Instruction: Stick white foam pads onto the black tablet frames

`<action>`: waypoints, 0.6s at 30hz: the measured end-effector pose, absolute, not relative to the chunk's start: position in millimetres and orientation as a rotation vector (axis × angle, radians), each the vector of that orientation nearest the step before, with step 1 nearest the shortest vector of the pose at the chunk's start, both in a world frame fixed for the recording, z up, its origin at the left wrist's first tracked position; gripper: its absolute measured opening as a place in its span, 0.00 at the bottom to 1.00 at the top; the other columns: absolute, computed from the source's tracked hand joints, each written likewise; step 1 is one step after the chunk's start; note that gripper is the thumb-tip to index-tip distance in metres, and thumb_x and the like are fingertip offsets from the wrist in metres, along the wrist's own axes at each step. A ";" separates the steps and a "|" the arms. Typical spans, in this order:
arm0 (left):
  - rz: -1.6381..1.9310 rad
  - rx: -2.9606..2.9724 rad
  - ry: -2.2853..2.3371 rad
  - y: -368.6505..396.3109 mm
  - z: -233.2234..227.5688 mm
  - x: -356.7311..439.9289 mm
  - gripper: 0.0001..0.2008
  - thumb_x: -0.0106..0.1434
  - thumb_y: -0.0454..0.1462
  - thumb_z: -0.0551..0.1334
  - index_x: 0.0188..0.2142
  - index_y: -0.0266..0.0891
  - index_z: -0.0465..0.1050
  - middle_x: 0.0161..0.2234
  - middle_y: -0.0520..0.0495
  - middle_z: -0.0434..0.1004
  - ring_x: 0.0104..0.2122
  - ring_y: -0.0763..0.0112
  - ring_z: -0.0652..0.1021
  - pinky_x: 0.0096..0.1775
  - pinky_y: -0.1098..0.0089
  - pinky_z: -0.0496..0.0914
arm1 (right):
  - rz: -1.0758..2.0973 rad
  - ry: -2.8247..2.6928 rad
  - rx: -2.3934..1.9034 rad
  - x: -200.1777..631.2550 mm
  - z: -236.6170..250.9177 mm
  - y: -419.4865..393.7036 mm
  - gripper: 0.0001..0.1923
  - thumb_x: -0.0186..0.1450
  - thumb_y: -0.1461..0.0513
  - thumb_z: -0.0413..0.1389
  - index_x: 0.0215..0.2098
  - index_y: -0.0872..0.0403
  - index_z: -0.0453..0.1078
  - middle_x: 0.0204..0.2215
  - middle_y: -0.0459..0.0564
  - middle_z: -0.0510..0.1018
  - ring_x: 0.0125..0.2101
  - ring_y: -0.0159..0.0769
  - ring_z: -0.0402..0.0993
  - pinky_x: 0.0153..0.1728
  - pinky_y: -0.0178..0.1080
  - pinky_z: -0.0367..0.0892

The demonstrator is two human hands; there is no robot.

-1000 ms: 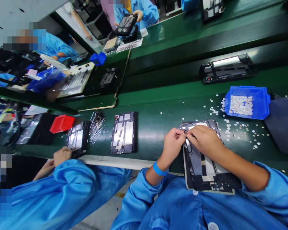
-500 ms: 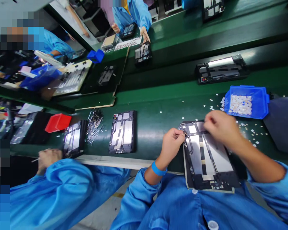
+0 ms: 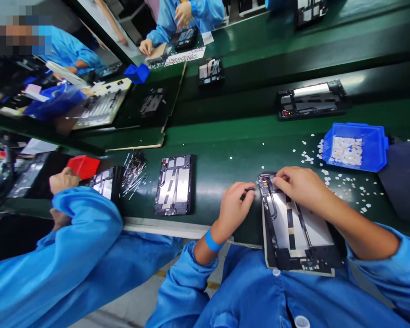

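Note:
An opened tablet, its metal plates, black cables and circuit board exposed, lies tilted at the bench edge in front of me. My right hand is over its upper part, thumb and fingers pinched together near the small red-marked part at the top left corner. Whatever those fingertips hold is hidden. Just left of that corner is my left hand, off the tablet, its thumb and forefinger slightly apart with nothing clear between them. A blue wristband circles my left wrist.
A blue bin of small white pieces stands at right, with loose pieces scattered around it. Another opened tablet lies left of me, beside a pile of thin strips. A co-worker's arm is at left. More tablets lie beyond.
My left hand has let go at the tablet's corner and moved left. My right hand has moved left along the top edge. The co-worker's hand at left has risen towards the red bin.

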State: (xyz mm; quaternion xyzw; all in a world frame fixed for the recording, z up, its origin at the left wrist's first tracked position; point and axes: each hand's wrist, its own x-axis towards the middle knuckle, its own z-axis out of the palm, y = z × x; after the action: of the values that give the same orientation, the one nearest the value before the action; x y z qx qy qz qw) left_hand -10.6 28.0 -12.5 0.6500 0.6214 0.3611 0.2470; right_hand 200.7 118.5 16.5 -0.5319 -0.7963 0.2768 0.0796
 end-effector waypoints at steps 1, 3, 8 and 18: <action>0.954 1.888 1.700 29.4 -14.8 -13.8 0.10 0.70 0.33 0.61 0.48 0.40 0.80 0.44 0.44 0.84 0.45 0.63 0.81 0.49 0.62 0.75 | 0.856 -2.403 -1.635 195.6 15.9 124.6 0.16 0.70 0.53 0.53 0.35 0.51 0.79 0.34 0.50 0.84 0.34 0.41 0.77 0.35 0.40 0.61; 0.883 2.069 1.685 33.1 -19.1 -17.3 0.11 0.71 0.32 0.60 0.50 0.39 0.79 0.46 0.43 0.83 0.47 0.61 0.81 0.51 0.59 0.74 | 0.892 -2.428 -1.686 189.1 14.3 135.2 0.17 0.70 0.52 0.54 0.32 0.51 0.79 0.30 0.50 0.83 0.31 0.40 0.75 0.32 0.40 0.59; 0.708 2.273 1.670 41.7 -24.3 -15.5 0.15 0.74 0.33 0.58 0.57 0.39 0.76 0.49 0.42 0.82 0.49 0.61 0.79 0.51 0.59 0.73 | 0.859 -2.458 -1.709 180.4 8.7 142.1 0.14 0.65 0.57 0.55 0.27 0.50 0.78 0.25 0.48 0.81 0.26 0.37 0.72 0.27 0.39 0.54; 0.402 2.453 1.653 51.0 -21.5 -9.5 0.18 0.75 0.34 0.55 0.61 0.42 0.73 0.52 0.43 0.80 0.46 0.61 0.76 0.46 0.62 0.70 | 0.861 -2.485 -1.728 178.5 10.2 146.2 0.12 0.63 0.57 0.57 0.24 0.50 0.76 0.23 0.48 0.79 0.25 0.36 0.72 0.27 0.38 0.55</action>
State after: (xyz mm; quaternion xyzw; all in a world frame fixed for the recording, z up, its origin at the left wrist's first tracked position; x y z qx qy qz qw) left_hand -9.5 51.0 -21.5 0.8192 0.5521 0.1343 0.0779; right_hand 178.5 146.2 10.2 -0.5491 -0.7897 0.2736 -0.0023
